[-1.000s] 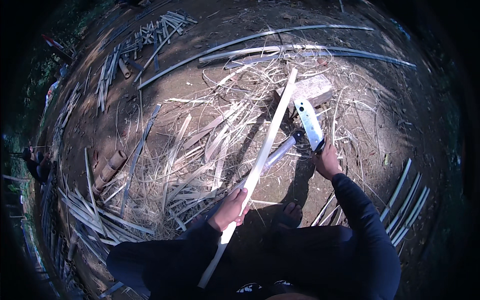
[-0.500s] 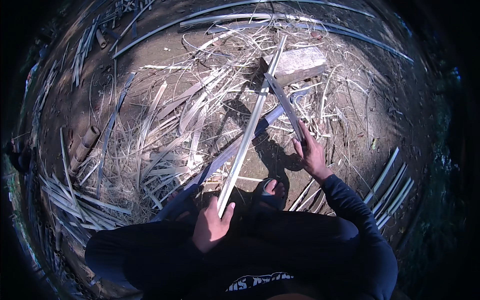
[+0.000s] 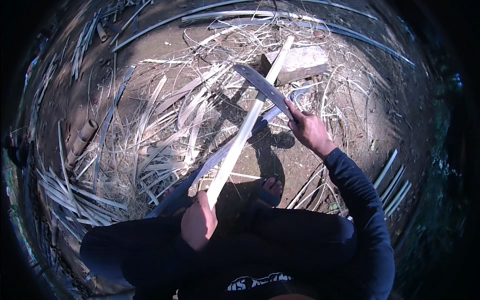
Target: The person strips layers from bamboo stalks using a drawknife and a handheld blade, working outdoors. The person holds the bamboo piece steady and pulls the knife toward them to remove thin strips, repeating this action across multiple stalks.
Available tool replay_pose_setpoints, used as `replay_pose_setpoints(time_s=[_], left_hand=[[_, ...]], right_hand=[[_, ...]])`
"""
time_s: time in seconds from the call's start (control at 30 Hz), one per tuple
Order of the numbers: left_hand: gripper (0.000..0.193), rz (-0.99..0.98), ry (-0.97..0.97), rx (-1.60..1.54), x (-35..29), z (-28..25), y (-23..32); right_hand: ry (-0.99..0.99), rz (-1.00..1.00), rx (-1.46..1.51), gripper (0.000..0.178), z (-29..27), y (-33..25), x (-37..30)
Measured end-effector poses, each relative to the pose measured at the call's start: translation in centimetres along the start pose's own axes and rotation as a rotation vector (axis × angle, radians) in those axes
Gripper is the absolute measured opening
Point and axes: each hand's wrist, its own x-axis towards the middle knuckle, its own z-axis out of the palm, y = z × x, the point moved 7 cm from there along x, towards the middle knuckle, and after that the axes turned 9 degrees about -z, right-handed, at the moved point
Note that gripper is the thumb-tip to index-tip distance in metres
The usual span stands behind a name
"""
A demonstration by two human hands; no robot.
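My left hand point(image 3: 199, 222) is closed round the near end of a long pale bamboo strip point(image 3: 235, 150). The strip slants away to the upper right, its far end over a wooden block point(image 3: 302, 64). My right hand point(image 3: 311, 131) grips a machete point(image 3: 261, 84) with a dark, broad blade, the index finger along its back. The handle is hidden in my fist. Its blade lies across the strip, the tip pointing to the upper left; whether it touches the strip I cannot tell. Below them a darker long strip point(image 3: 215, 159) runs diagonally past my foot.
Thin shavings point(image 3: 170, 130) litter the ground ahead and to the left. A pile of split strips point(image 3: 80, 200) lies at the left, near a bamboo tube section point(image 3: 81, 142). More strips point(image 3: 395, 185) lie at the right, and long ones point(image 3: 300, 20) stretch across the far side.
The machete has swung from pointing along the strip to lying across it, its broad side now showing. The strip has rolled to show a wider pale face, and my left hand has shifted slightly left.
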Motion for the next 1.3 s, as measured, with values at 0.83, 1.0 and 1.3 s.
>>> replay_pose_setpoints(time_s=[0.83, 1.0, 1.3], left_hand=[[0.027, 0.047, -0.248, -0.19, -0.3, 0.4, -2.4], [0.027, 0.143, -0.203, -0.21, -1.6, -0.2, -2.9], [0.022, 0.051, -0.263, -0.191, -0.4, -1.2, -4.3]], right_hand=[[0.13, -0.043, -0.087, 0.064, -2.0, 2.9, 2.5], [-0.001, -0.59, -0.25, 0.075, -1.8, -8.4, -1.0], [0.182, -0.048, 0.017, 0.068, -1.5, 2.0, 2.3]])
